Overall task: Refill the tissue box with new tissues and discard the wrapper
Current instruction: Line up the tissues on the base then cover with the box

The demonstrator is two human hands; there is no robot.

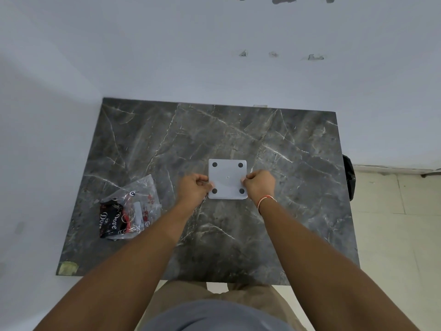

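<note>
- Head view, looking straight down: a dark marble-patterned desk (274, 144) pushed up against a pale wall, both arms stretched out over it.
- Dead centre sits the tissue box (227, 179), a white square piece with four dark round pads at its corners, so it looks to be turned underside up, resting on the desk.
- The left hand (194, 188) is curled in tight at the box's left edge, fingertips pinching that side.
- The right hand (259, 185) mirrors it on the right edge, fingers closed in on the rim; an orange-and-white thread band (266, 200) circles that wrist.
- Over to the left, well apart from the box, the wrapper (128, 209) lies crumpled and flat on the desk: clear plastic with a black-and-red printed panel, nobody touching it.
- No loose tissues are showing; whether they are inside the box cannot be told from here.
- At the desk's right edge, a black bag (349, 177) hangs just beside it, above a tiled floor (393, 235).
</note>
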